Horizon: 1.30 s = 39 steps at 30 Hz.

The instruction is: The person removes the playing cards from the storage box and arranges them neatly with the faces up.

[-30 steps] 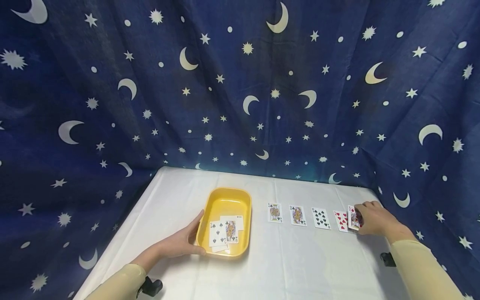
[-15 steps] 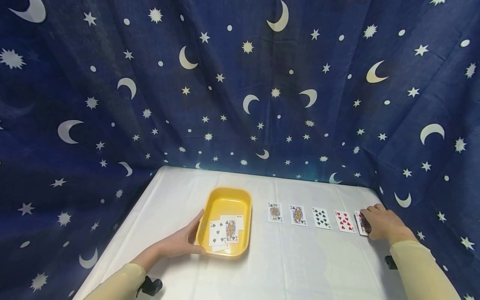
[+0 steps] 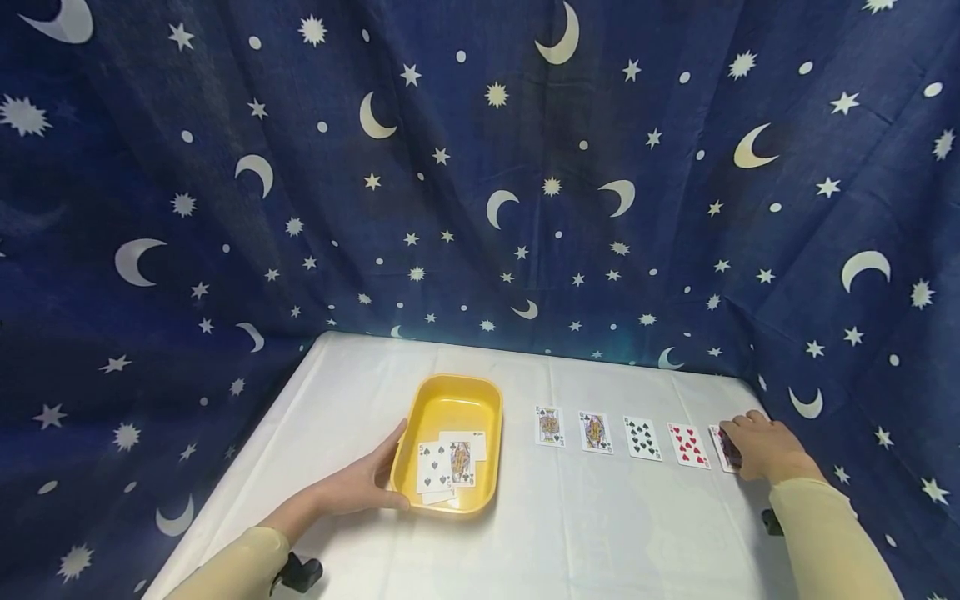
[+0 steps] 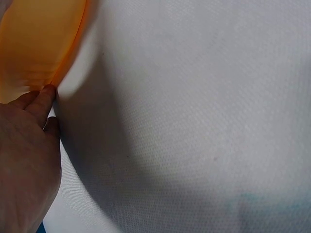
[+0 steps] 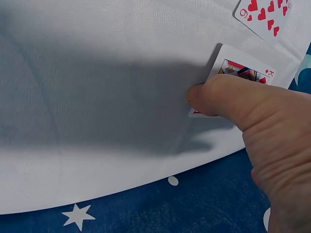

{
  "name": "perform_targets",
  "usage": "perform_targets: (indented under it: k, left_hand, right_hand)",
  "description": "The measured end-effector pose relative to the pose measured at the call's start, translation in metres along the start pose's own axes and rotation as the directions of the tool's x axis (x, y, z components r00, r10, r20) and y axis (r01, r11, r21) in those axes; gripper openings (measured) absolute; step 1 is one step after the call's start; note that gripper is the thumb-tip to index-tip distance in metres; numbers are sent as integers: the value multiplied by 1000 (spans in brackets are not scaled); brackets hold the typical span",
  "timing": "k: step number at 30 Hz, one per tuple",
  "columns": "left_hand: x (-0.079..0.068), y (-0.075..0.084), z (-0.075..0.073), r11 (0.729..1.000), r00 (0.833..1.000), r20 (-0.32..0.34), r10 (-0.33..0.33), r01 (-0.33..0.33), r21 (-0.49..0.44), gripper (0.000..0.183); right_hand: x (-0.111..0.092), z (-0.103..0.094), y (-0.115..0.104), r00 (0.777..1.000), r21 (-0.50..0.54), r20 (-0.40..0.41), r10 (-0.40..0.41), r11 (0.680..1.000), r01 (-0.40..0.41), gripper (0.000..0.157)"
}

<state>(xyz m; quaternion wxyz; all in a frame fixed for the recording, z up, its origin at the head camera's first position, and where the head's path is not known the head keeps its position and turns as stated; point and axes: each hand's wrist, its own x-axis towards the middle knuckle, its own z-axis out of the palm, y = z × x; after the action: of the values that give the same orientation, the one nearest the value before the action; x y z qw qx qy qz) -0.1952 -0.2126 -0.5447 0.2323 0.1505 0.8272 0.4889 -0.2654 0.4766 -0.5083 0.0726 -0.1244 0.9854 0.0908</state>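
My left hand [image 3: 363,483] rests against the left side of a yellow tray [image 3: 495,467], thumb and fingers spread along its rim. In the left wrist view, straight fingertips touch the tray's wall. Several playing cards lie face up inside, a five of spades [image 3: 432,467] on top beside a queen [image 3: 461,462]. At the right end of a row of cards, my right hand [image 3: 772,446] holds a king of diamonds [image 5: 245,73] by its edges, low at the tablecloth. The thumb covers much of that card in the right wrist view; the other fingers are hidden there.
Left of the king of diamonds lie a nine of hearts [image 3: 688,446], a black-suited number card [image 3: 642,438], a queen [image 3: 596,432] and a king [image 3: 550,426], spaced apart. A white cloth [image 3: 525,542] covers the table. Behind hangs a dark blue curtain [image 3: 450,217] with moons and stars.
My right hand has shifted right with the king of diamonds, which overlapped the nine of hearts and now lies apart from it. The left hand and tray have stayed put.
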Motion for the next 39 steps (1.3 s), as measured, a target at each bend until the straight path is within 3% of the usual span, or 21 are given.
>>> perform_targets:
  k: [20, 28, 39]
  left_hand:
    - [2, 1, -1, 1000, 1000, 6, 29, -29, 0, 130]
    - [1, 1, 0, 1000, 1000, 8, 20, -20, 0, 130]
    - [0, 1, 0, 1000, 1000, 3, 22, -22, 2, 131]
  right_hand:
    - [-4, 1, 6, 996, 81, 68, 60, 995, -65, 75]
    - [-6, -1, 4, 998, 66, 34, 55, 996, -57, 79]
    - [1, -12, -20, 993, 99, -113, 43, 995, -32, 75]
